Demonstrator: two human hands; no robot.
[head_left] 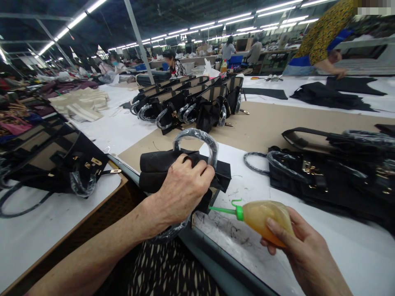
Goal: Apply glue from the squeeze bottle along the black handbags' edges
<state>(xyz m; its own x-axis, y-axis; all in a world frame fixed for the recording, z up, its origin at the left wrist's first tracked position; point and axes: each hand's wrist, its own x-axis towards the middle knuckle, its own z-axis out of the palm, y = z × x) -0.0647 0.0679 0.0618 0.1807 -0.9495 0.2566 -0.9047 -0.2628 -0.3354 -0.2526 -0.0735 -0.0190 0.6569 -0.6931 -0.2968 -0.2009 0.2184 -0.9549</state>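
My left hand (185,185) grips the upper edge of a black handbag (157,168) at the table's edge, its fingers wrapped over the fabric. One plastic-wrapped handle (197,133) arches up behind that hand, and another hangs below it. In my right hand (302,242) is a squeeze glue bottle (267,220), lying sideways with amber liquid inside. Its thin green nozzle (222,210) points left at the lower side of the bag. Whether the tip touches the bag, I cannot tell.
Several black handbags (185,98) stand in rows at the back. More bags lie to the right (308,172) and left (74,164). Black fabric pieces (333,96) are at the far right, near a co-worker's hand (339,73). Thread scraps litter the white table (228,238).
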